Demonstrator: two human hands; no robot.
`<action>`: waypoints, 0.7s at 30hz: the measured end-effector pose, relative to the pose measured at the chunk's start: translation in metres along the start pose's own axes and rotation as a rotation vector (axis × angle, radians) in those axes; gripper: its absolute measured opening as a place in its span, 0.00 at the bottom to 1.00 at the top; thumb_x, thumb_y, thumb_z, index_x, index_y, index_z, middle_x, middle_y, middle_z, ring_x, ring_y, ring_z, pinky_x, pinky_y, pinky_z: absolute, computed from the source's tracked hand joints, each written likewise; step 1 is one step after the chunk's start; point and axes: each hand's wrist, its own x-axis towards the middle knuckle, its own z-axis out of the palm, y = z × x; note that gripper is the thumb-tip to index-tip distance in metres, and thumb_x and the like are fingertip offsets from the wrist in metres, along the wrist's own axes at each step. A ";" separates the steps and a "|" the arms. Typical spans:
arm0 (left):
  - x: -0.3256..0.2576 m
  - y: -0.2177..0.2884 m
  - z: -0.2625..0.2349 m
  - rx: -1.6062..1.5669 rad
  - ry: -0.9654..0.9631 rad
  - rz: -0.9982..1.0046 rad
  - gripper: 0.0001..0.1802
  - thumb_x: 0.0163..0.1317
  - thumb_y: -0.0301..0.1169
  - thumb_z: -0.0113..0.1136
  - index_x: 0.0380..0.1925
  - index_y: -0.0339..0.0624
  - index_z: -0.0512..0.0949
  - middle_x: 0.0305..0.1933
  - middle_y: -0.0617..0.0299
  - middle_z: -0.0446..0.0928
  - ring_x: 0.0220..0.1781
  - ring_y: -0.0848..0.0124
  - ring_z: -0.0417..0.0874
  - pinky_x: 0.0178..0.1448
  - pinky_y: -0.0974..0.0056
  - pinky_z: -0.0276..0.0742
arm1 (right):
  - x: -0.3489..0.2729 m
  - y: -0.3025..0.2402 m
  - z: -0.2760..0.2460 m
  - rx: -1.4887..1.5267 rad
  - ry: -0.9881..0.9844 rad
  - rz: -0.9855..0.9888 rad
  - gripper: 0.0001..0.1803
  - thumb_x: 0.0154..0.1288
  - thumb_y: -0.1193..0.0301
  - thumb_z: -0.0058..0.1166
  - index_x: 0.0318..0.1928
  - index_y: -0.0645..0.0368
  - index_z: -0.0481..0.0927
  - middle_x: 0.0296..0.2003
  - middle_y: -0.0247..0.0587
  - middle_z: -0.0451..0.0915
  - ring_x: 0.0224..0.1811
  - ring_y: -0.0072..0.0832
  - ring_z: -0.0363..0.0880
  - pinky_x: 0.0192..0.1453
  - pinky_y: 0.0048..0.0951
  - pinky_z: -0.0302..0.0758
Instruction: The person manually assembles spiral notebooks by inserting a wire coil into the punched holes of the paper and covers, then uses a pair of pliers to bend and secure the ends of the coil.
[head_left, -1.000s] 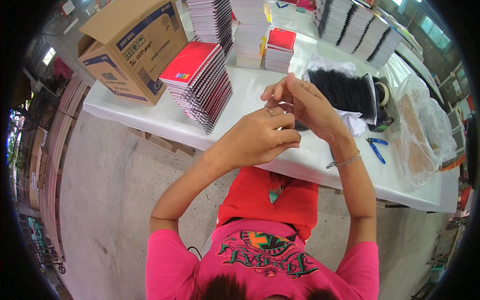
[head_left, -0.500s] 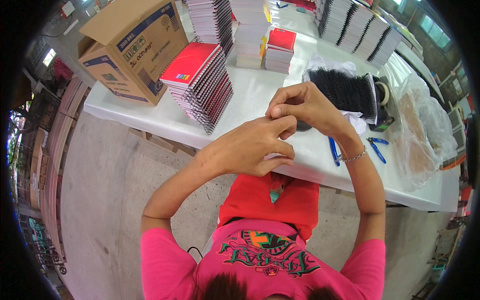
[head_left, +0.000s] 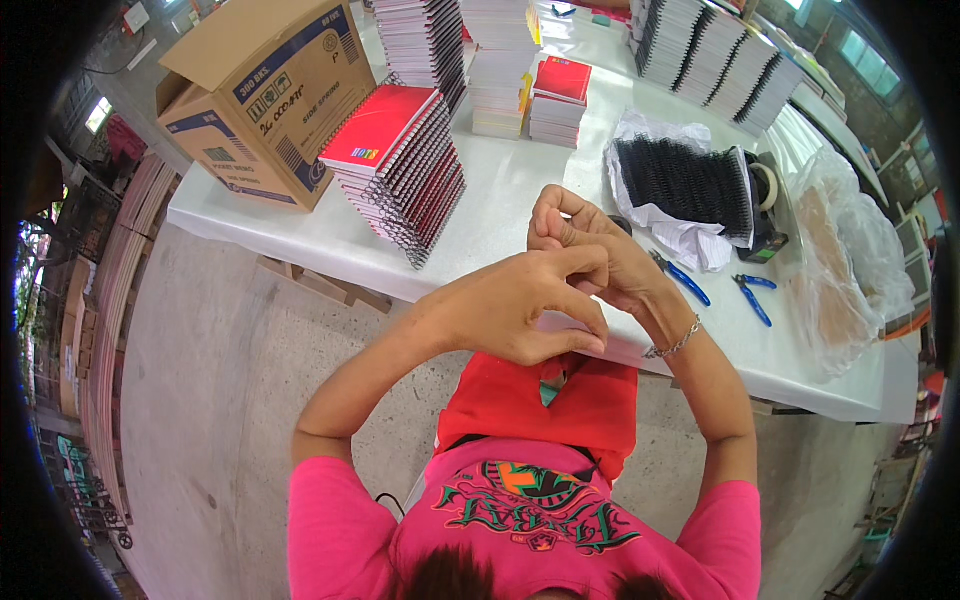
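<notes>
My left hand (head_left: 525,305) and my right hand (head_left: 600,255) meet above the front edge of the white-covered table. The right fingers are curled, with the thumb pressed to the fingertips. On the left, the fingers bend toward the thumb, and the index finger lies against the right hand. Anything between the fingers is hidden or too small to make out. Just right of my hands lie blue-handled pliers (head_left: 685,283) and blue-handled cutters (head_left: 757,296). Behind them, black spiral binding coils (head_left: 685,185) rest on crumpled white paper (head_left: 690,243).
Red-covered spiral notebooks (head_left: 385,130) are stacked at the left, beside an open cardboard box (head_left: 270,105). More stacks, including small red-topped books (head_left: 560,85) and white spiral-bound ones (head_left: 700,55), stand farther back. A tape roll (head_left: 765,187) and clear plastic bag (head_left: 845,265) are at the right.
My right hand has come down and left, its wrist now lower and closer to the left hand. The pliers beside it are more fully exposed. My left hand has shifted slightly right.
</notes>
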 end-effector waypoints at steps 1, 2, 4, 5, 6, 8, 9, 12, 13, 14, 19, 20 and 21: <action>0.001 0.000 0.001 -0.002 -0.010 0.014 0.06 0.52 0.31 0.72 0.32 0.50 0.88 0.33 0.64 0.66 0.32 0.67 0.69 0.36 0.64 0.66 | -0.001 -0.001 0.004 -0.046 0.037 -0.012 0.12 0.73 0.59 0.55 0.39 0.53 0.72 0.28 0.26 0.74 0.29 0.12 0.72 0.32 0.15 0.71; 0.001 0.001 0.001 -0.052 -0.005 -0.001 0.06 0.52 0.31 0.72 0.32 0.50 0.88 0.32 0.64 0.66 0.32 0.68 0.69 0.36 0.65 0.65 | -0.004 -0.003 0.008 -0.091 0.066 -0.018 0.11 0.73 0.61 0.55 0.38 0.53 0.72 0.29 0.26 0.74 0.29 0.13 0.72 0.33 0.16 0.71; -0.001 0.003 -0.001 -0.149 0.006 -0.039 0.06 0.52 0.31 0.73 0.32 0.50 0.88 0.31 0.65 0.66 0.31 0.71 0.69 0.34 0.66 0.65 | -0.008 -0.008 0.014 -0.176 0.116 -0.028 0.10 0.73 0.64 0.55 0.37 0.54 0.72 0.29 0.24 0.73 0.29 0.14 0.72 0.33 0.18 0.71; -0.002 0.006 -0.003 -0.169 -0.025 -0.055 0.06 0.53 0.31 0.73 0.32 0.50 0.88 0.30 0.66 0.66 0.31 0.73 0.69 0.34 0.67 0.64 | -0.009 -0.010 0.014 -0.345 0.132 -0.077 0.09 0.72 0.66 0.55 0.37 0.55 0.72 0.28 0.27 0.75 0.30 0.17 0.74 0.33 0.20 0.72; -0.001 0.008 -0.005 -0.192 -0.056 -0.069 0.06 0.53 0.31 0.73 0.32 0.49 0.88 0.30 0.66 0.66 0.31 0.74 0.68 0.34 0.68 0.64 | -0.012 -0.012 0.014 -0.515 0.150 -0.126 0.07 0.71 0.69 0.55 0.36 0.56 0.72 0.28 0.30 0.76 0.30 0.20 0.76 0.34 0.22 0.73; -0.001 0.016 -0.014 -0.187 -0.031 -0.130 0.05 0.54 0.31 0.72 0.31 0.49 0.88 0.29 0.67 0.67 0.31 0.77 0.68 0.33 0.69 0.63 | -0.015 -0.016 0.004 -0.942 0.231 -0.271 0.04 0.68 0.74 0.54 0.37 0.58 0.72 0.28 0.37 0.78 0.31 0.28 0.79 0.34 0.27 0.74; 0.002 0.018 -0.023 -0.168 0.017 -0.166 0.04 0.54 0.31 0.72 0.31 0.48 0.88 0.28 0.68 0.67 0.30 0.78 0.67 0.32 0.69 0.63 | -0.017 -0.021 -0.011 -1.205 0.309 -0.366 0.03 0.67 0.76 0.52 0.37 0.59 0.72 0.29 0.41 0.79 0.31 0.33 0.81 0.35 0.30 0.74; -0.001 0.013 -0.036 -0.132 0.165 -0.099 0.06 0.63 0.29 0.63 0.36 0.45 0.87 0.30 0.68 0.69 0.28 0.81 0.66 0.28 0.72 0.59 | -0.021 -0.042 -0.057 -1.779 0.458 -0.520 0.04 0.65 0.78 0.49 0.40 0.59 0.73 0.30 0.53 0.81 0.34 0.48 0.83 0.36 0.38 0.74; 0.000 0.008 -0.029 -0.146 0.250 -0.077 0.08 0.66 0.29 0.59 0.38 0.44 0.87 0.31 0.67 0.70 0.26 0.81 0.65 0.27 0.73 0.57 | -0.021 -0.048 -0.070 -1.785 0.531 -0.495 0.03 0.67 0.75 0.49 0.40 0.60 0.75 0.30 0.53 0.81 0.33 0.48 0.82 0.36 0.39 0.73; -0.001 0.004 -0.024 -0.160 0.335 -0.055 0.10 0.68 0.29 0.56 0.40 0.43 0.86 0.32 0.67 0.71 0.24 0.82 0.64 0.26 0.74 0.56 | -0.020 -0.053 -0.082 -1.789 0.603 -0.469 0.04 0.68 0.73 0.50 0.40 0.60 0.76 0.29 0.52 0.81 0.32 0.48 0.82 0.36 0.40 0.73; -0.020 0.006 -0.019 -0.858 0.471 -0.180 0.34 0.77 0.28 0.36 0.77 0.56 0.36 0.58 0.53 0.76 0.07 0.85 0.59 0.10 0.78 0.54 | 0.023 -0.070 -0.126 -1.508 0.820 -0.412 0.20 0.72 0.56 0.52 0.36 0.64 0.80 0.26 0.49 0.82 0.24 0.39 0.77 0.34 0.39 0.71; -0.023 0.003 -0.019 -1.190 0.439 -0.096 0.34 0.77 0.27 0.35 0.77 0.58 0.35 0.59 0.51 0.75 0.08 0.86 0.58 0.10 0.78 0.53 | 0.031 -0.072 -0.149 -1.418 0.830 -0.391 0.21 0.72 0.56 0.52 0.35 0.64 0.80 0.25 0.45 0.80 0.23 0.35 0.75 0.33 0.37 0.71; -0.025 0.001 -0.017 -1.520 0.392 -0.006 0.35 0.77 0.26 0.34 0.77 0.61 0.34 0.60 0.50 0.75 0.08 0.86 0.58 0.10 0.78 0.53 | 0.038 -0.074 -0.173 -1.330 0.839 -0.370 0.21 0.72 0.56 0.52 0.34 0.64 0.81 0.24 0.41 0.79 0.22 0.31 0.74 0.32 0.35 0.70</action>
